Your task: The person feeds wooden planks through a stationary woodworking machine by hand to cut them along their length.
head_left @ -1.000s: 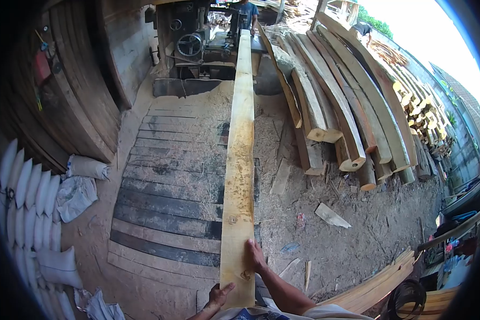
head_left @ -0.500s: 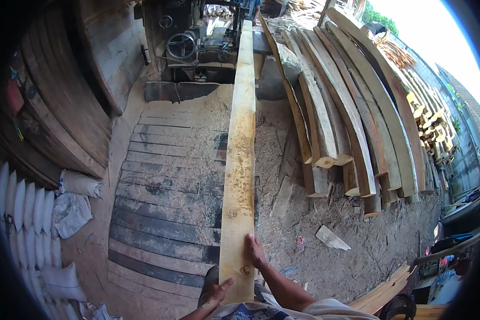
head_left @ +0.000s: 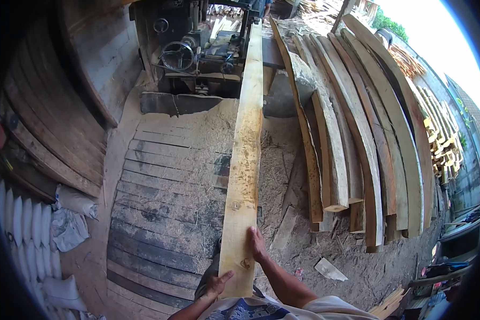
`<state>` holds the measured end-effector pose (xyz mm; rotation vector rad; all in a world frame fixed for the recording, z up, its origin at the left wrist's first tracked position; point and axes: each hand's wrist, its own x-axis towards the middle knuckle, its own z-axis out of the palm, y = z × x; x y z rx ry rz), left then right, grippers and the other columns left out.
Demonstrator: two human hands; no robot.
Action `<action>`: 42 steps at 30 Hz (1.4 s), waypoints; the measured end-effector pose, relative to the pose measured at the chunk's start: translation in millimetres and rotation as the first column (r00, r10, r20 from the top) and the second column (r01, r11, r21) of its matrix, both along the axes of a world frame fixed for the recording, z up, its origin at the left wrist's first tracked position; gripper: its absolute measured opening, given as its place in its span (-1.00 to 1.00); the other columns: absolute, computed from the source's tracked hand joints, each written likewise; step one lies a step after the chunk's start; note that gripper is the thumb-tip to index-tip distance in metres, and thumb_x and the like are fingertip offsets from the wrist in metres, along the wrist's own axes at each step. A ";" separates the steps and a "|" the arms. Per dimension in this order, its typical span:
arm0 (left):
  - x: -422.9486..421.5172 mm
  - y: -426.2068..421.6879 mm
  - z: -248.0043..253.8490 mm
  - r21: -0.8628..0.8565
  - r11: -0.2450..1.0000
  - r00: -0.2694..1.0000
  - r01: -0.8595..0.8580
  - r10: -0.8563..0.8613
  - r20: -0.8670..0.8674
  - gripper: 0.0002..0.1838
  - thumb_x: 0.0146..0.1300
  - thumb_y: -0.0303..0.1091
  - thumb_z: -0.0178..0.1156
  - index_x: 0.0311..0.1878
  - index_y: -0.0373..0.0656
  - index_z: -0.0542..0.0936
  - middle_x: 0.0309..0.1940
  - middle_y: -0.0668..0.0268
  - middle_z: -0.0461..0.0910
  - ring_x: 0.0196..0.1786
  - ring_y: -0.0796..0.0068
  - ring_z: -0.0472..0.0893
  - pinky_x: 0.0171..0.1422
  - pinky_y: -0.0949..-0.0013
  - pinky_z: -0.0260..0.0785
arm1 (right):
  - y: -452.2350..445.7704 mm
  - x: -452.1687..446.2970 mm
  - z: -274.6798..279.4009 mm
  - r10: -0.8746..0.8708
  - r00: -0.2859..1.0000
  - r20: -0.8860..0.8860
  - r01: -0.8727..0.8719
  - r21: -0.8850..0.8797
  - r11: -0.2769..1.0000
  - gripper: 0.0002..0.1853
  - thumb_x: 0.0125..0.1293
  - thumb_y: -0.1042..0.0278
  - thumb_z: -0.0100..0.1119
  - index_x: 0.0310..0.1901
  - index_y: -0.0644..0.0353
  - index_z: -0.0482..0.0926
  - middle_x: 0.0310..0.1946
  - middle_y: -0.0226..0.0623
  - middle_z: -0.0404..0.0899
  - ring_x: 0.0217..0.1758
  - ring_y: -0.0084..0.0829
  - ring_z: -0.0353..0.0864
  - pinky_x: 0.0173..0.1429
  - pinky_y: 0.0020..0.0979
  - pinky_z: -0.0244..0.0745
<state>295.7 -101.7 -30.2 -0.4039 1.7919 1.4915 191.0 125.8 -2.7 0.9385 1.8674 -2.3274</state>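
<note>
A long, pale wooden board [head_left: 243, 181] stretches from my waist toward the machine at the back. Brown stains and knots mark its upper face. My left hand [head_left: 217, 282] grips the left edge close to the near end, thumb lying on top, its other fingers hidden beneath. Slightly farther forward, my right hand [head_left: 258, 246] holds the right edge, with the fingers partly hidden by the side of the wood. At the far end, the board meets a dark machine [head_left: 213, 45] fitted with a handwheel [head_left: 177, 56].
Long timbers [head_left: 357, 128] are stacked to the right. White filled sacks [head_left: 29, 213] are piled at left, below large planks [head_left: 53, 106] leaning on the wall. Sawdust covers the slatted floor [head_left: 160, 213]. Part of another person [head_left: 267, 8] shows beyond the machine.
My view has moved forward, so the machine and stacked timbers look nearer. The board has gone forward with me, both hands still holding its near end.
</note>
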 end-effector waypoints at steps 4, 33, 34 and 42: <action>-111.2 38.5 52.8 0.032 0.997 0.996 0.065 -0.067 0.054 -0.37 0.28 0.08 0.33 0.23 -0.21 0.57 0.03 0.19 0.69 0.07 0.37 0.63 0.21 0.31 0.42 | 36.0 -94.3 -11.1 -0.011 0.999 0.042 0.012 -0.028 1.000 -0.43 0.57 -0.09 -0.08 0.35 0.20 0.41 0.12 -0.39 0.54 0.12 -0.54 0.43 0.28 -0.45 0.32; -725.7 296.9 61.6 -0.148 0.986 0.997 0.073 -0.077 -0.024 -0.28 0.10 0.38 0.32 -0.11 -0.21 0.75 -0.28 0.08 0.75 -0.16 0.32 0.74 -0.04 0.28 0.52 | 295.1 -705.3 -17.1 0.094 0.996 -0.006 -0.093 0.123 0.988 -0.40 0.59 -0.10 -0.15 0.39 0.24 0.34 0.21 -0.21 0.51 0.22 -0.41 0.44 0.34 -0.36 0.30; -743.7 303.4 59.6 -0.159 0.985 0.997 0.074 -0.078 -0.020 -0.25 0.08 0.40 0.32 -0.13 -0.22 0.75 -0.30 0.06 0.75 -0.16 0.30 0.74 -0.04 0.27 0.52 | 301.2 -722.3 -19.8 0.085 0.996 -0.027 -0.082 0.108 0.991 -0.41 0.59 -0.09 -0.13 0.39 0.23 0.35 0.20 -0.21 0.51 0.21 -0.41 0.45 0.33 -0.37 0.31; -906.4 371.3 27.2 -0.128 0.991 0.997 0.025 -0.033 -0.065 -0.18 0.00 0.48 0.32 -0.14 -0.24 0.75 -0.22 -0.03 0.74 -0.08 0.08 0.74 -0.01 0.16 0.53 | 333.9 -753.2 24.8 0.225 0.971 0.078 -0.237 0.229 0.944 -0.37 0.45 0.16 0.23 0.47 0.11 0.28 0.19 -0.17 0.56 0.18 -0.44 0.55 0.25 -0.36 0.47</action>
